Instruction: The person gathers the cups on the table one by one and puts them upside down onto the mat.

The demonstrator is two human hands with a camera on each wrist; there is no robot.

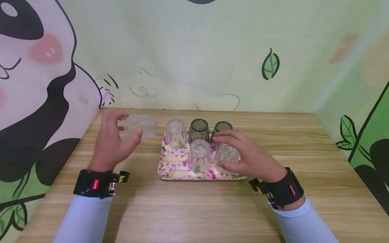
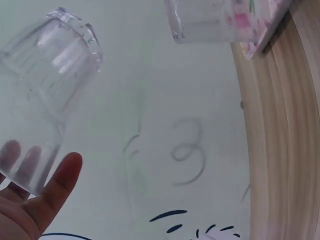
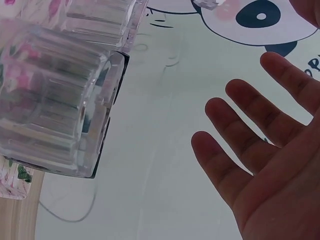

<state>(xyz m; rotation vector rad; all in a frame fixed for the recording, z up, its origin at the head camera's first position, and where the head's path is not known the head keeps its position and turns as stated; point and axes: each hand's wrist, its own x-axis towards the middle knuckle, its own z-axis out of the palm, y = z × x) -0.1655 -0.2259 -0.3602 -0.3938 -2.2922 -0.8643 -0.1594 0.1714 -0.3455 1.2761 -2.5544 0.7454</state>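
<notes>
My left hand (image 1: pixel 113 141) grips a clear glass (image 1: pixel 141 126) by its mouth end, left of the tray and above the table. The glass lies nearly sideways in the head view, its base toward the tray; in the left wrist view the fingers and thumb (image 2: pixel 67 172) are around its lower end. With fingers spread, my right hand (image 1: pixel 252 155) hovers beside the front right clear glass (image 1: pixel 227 153). The right wrist view shows a gap between those fingers (image 3: pixel 215 150) and the nearest glass (image 3: pixel 55 105).
A flowered tray (image 1: pixel 173 165) on the wooden table (image 1: pixel 194 206) bears upside-down glasses: clear ones at back left (image 1: pixel 175 133) and front middle (image 1: pixel 199 157), and dark ones at back middle (image 1: pixel 199 131) and back right (image 1: pixel 223 126). Behind stands a painted wall (image 1: pixel 182 60).
</notes>
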